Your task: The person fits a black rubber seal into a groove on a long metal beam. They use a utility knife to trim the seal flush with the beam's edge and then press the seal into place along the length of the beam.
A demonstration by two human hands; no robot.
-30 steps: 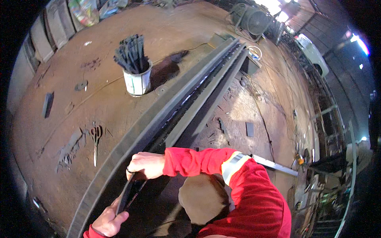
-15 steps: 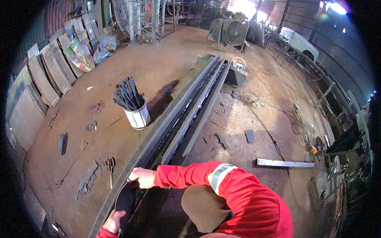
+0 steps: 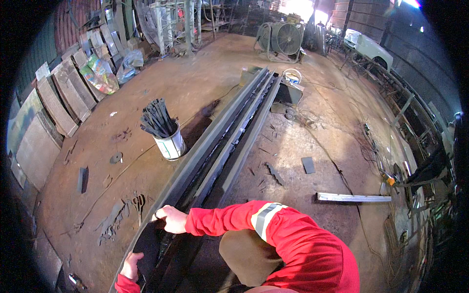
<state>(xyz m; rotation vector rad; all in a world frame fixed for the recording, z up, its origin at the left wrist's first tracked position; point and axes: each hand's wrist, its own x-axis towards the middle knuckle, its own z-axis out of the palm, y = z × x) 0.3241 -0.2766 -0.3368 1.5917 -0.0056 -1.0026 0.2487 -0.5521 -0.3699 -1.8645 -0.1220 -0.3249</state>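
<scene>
A long dark metal beam (image 3: 188, 168) with raised edges runs from the lower left toward the far middle. At its near end, a dark flat strip (image 3: 148, 243) lies along the left side, between my two hands. My left hand (image 3: 130, 266) grips the strip's lower part, its thumb over the face. Further up, the curled fingers of my right hand (image 3: 171, 218) close on the strip's upper end at the beam's edge. Their tips are partly hidden. Scissors (image 3: 139, 204) with dark handles lie on the floor left of the beam.
Left of the beam stands a white bucket (image 3: 171, 147) full of dark strips. Dark scraps (image 3: 113, 219) litter the floor nearby. A pale metal bar (image 3: 352, 198) and a grey plate (image 3: 308, 165) lie on the right. A large fan (image 3: 286, 40) stands at the back.
My left hand has shifted a little up and left along the strip. My right hand stays closed near its upper end, and the view has tilted slightly.
</scene>
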